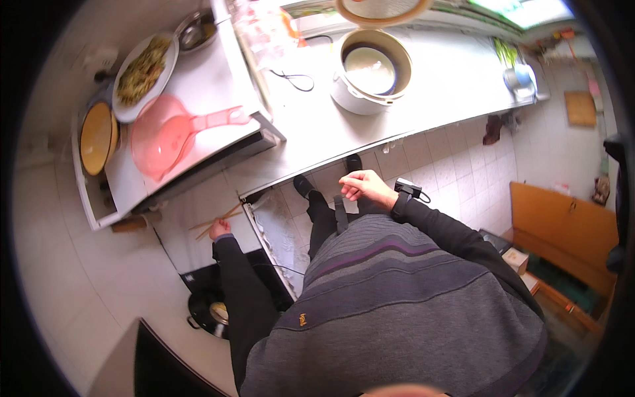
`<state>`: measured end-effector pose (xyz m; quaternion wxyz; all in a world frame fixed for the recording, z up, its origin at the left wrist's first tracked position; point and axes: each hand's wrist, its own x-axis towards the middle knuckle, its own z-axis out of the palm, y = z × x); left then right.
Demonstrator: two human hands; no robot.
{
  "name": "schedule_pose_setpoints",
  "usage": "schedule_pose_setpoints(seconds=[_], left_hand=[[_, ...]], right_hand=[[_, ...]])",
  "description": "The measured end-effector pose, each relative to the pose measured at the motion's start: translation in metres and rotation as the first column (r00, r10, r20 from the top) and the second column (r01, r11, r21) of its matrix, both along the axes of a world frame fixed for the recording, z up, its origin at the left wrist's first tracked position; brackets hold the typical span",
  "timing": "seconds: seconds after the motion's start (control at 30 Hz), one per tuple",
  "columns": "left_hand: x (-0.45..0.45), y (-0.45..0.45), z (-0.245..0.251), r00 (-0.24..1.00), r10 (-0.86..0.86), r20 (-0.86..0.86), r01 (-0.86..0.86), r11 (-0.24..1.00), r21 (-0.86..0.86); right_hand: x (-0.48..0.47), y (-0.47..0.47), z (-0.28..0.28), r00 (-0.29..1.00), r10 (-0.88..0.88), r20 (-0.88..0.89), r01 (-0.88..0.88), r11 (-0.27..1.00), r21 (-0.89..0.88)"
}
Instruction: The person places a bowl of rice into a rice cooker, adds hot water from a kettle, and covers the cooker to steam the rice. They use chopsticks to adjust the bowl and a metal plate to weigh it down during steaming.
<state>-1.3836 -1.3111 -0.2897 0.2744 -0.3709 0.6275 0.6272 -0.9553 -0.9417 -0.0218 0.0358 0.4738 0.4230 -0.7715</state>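
Note:
My left hand (220, 229) is at the counter section left of my body, its fingers curled around a pair of wooden chopsticks (230, 212). The sticks cross at an angle and poke out on both sides of the hand. In front of my waist hangs my right hand (366, 188), its fingers loosely bent and nothing visible in them. A dark strap (340, 213) dangles just beside it. Behind my left forearm, a black wok (198, 310) sits on a dark hob, partly hidden by the sleeve. A light-coloured round thing (219, 312) shows inside the wok.
An open rice cooker (359, 101) stands on the white counter (307, 129). The raised shelf (208, 74) holds a plate of cooked food (144, 72), a yellow bowl (97, 139), a metal bowl (196, 32) and a pink strainer or basin (154, 134) with a pink scoop (218, 119).

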Motion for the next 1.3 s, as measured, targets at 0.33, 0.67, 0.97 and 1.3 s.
schedule_pose_setpoints(seconds=[0.33,0.67,0.97,1.3], left_hand=[[0.032,0.038,0.066,0.996,-0.031,-0.086,0.013,0.981,-0.195],[0.275,0.155,0.081,0.824,-0.562,0.079,0.563,0.826,0.005],[0.497,0.336,0.061,0.048,-0.982,-0.184,0.998,0.04,0.045],[0.58,0.503,0.02,-0.416,-0.892,-0.177,0.901,-0.378,-0.212]], right_hand=[[0.1,0.028,-0.009,0.973,-0.215,-0.088,0.216,0.976,0.007],[0.303,0.12,-0.014,0.8,-0.559,-0.22,0.583,0.811,0.058],[0.492,0.219,0.004,0.5,-0.811,-0.304,0.864,0.441,0.243],[0.643,0.414,0.04,0.333,-0.85,-0.409,0.904,0.163,0.396]])
